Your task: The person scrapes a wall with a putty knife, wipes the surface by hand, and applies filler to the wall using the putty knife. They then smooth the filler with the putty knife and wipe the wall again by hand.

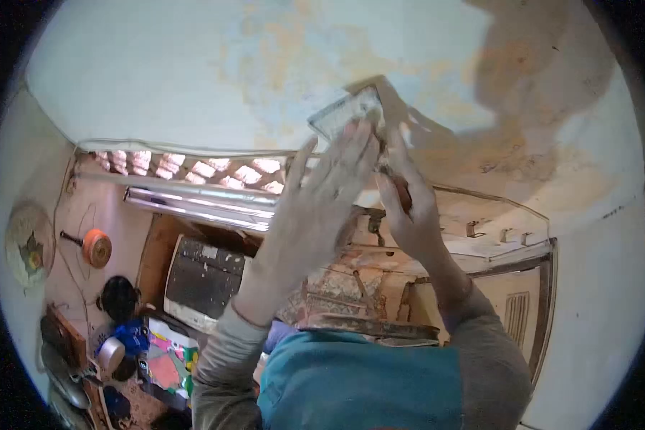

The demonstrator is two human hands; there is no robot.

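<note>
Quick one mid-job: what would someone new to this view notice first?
Probably the left hand and right hand raised at the centre, the left with its fingers over the plate of a trowel, the right around its handle. Next, the orange-brown stains across the pale ceiling above them. Then the bright row of wall openings left of the hands, and the orange pan on the far-left wall.

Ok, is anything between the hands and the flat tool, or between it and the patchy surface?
Nothing visible is: the left hand overlaps the flat tool, the right hand curls at it, and no object shows between it and the patchy surface. Whether it touches that surface, I can't tell.
</note>
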